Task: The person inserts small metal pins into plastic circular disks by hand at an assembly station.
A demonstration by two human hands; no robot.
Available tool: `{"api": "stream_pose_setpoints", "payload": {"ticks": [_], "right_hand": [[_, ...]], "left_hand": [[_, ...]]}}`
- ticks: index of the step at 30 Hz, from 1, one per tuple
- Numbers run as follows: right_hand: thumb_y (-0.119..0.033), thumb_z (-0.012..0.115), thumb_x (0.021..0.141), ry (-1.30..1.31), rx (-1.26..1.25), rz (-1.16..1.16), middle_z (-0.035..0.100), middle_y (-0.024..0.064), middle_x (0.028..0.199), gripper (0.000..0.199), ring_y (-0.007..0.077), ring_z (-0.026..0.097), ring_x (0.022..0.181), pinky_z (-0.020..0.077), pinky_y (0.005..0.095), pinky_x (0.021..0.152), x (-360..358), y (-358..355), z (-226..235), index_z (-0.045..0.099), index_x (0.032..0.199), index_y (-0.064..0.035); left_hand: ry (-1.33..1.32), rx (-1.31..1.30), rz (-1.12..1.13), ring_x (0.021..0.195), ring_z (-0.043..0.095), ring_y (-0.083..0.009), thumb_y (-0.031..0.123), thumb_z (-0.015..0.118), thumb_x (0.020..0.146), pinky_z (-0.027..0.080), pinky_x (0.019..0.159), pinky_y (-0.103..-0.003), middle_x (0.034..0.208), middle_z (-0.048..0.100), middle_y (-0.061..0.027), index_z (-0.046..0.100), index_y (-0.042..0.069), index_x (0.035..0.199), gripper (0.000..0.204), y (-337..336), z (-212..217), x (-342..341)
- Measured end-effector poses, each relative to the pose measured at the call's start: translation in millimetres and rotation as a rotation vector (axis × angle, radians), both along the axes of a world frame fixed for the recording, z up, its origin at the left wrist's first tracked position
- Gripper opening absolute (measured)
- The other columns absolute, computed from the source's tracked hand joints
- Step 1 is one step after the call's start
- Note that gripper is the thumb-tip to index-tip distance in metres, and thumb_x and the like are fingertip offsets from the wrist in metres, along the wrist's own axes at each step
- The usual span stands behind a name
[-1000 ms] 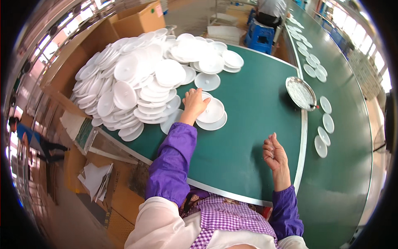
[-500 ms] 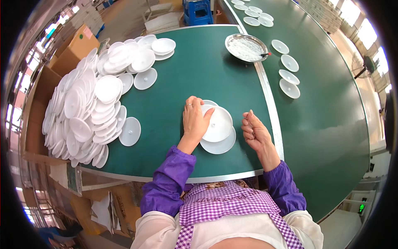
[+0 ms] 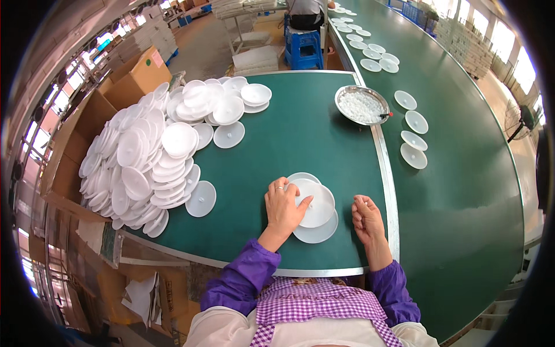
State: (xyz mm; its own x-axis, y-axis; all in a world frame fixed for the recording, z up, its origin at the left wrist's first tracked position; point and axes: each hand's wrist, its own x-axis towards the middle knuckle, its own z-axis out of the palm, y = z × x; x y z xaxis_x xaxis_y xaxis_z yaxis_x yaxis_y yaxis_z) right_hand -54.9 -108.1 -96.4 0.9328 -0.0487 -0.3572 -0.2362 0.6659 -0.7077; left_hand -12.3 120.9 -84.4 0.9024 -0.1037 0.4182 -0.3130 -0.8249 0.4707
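Note:
Right in front of me, a few white plastic discs [image 3: 318, 234] lie overlapped on the green tabletop. My left hand [image 3: 283, 207], with a ring on one finger, grips the left side of the top white disc [image 3: 321, 213]. Its thumb lies across the disc's face near the small centre knob, and its fingers curl at the rim. To the right of the discs and apart from them, my right hand [image 3: 367, 222] is held just above the table. Thumb and forefinger are pinched together there; whatever is between them is too small to make out.
A large heap of white discs [image 3: 139, 150] spills from a cardboard box [image 3: 69, 168] at left. A metal bowl [image 3: 362, 105] of small white pieces stands at far right, beside a metal strip. Beyond it, a green belt [image 3: 457, 202] carries spaced discs. A person sits on blue stools [image 3: 304, 49].
The view has tilted up, so the table sits lower and the seated person shows at the back. My hands keep nearly the same places around the discs.

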Motion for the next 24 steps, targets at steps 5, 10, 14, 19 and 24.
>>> {"api": "stream_pose_setpoints", "payload": {"ticks": [5, 10, 14, 19, 24], "right_hand": [[-0.017, 0.064, 0.094, 0.001, 0.057, -0.006, 0.059, 0.0029, 0.078, 0.014, 0.0049, 0.045, 0.054, 0.0289, 0.0156, 0.037, 0, -5, -12, 0.058, 0.101, -0.0058], [-0.018, 0.064, 0.094, 0.226, 0.634, -0.143, 0.058, 0.0019, 0.081, 0.012, 0.0072, 0.045, 0.056, 0.0312, 0.0174, 0.040, -3, -6, -18, 0.059, 0.101, -0.0103], [-0.020, 0.065, 0.094, 0.241, 0.569, -0.037, 0.057, 0.0013, 0.078, 0.012, 0.0059, 0.040, 0.052, 0.0280, 0.0180, 0.040, -15, 6, -8, 0.058, 0.096, -0.0114], [-0.020, 0.065, 0.094, 0.171, 0.352, -0.064, 0.056, 0.0013, 0.077, 0.015, 0.0034, 0.036, 0.049, 0.0267, 0.0174, 0.039, -12, 4, -14, 0.054, 0.093, -0.0096], [-0.015, 0.065, 0.094, 0.035, 0.106, -0.066, 0.057, 0.0020, 0.076, 0.014, 0.0028, 0.038, 0.050, 0.0296, 0.0168, 0.040, -11, 9, 1, 0.055, 0.095, -0.0062]], "left_hand": [[0.001, -0.084, 0.016, 0.113, 0.047, -0.0356, 0.026, 0.080, 0.075, 0.041, 0.091, -0.045, 0.118, 0.052, -0.0160, 0.060, 0.004, 0.101, 0.040, -3, 2, -2], [0.048, -0.096, 0.032, 0.113, 0.046, -0.0361, 0.023, 0.081, 0.073, 0.041, 0.092, -0.044, 0.117, 0.054, -0.0158, 0.055, 0.005, 0.116, 0.054, 0, -1, -8], [0.054, -0.104, 0.064, 0.108, 0.047, -0.0353, 0.021, 0.083, 0.070, 0.041, 0.091, -0.044, 0.113, 0.056, -0.0149, 0.056, 0.005, 0.117, 0.056, 3, -5, -7], [0.154, -0.178, 0.010, 0.093, 0.052, -0.0329, 0.021, 0.080, 0.073, 0.043, 0.081, -0.043, 0.095, 0.060, -0.0122, 0.064, 0.005, 0.100, 0.036, 9, -5, 8], [0.070, -0.261, -0.011, 0.077, 0.060, -0.0310, 0.020, 0.070, 0.085, 0.048, 0.066, -0.042, 0.086, 0.063, -0.0116, 0.069, 0.005, 0.090, 0.016, 8, 7, 12]]}}
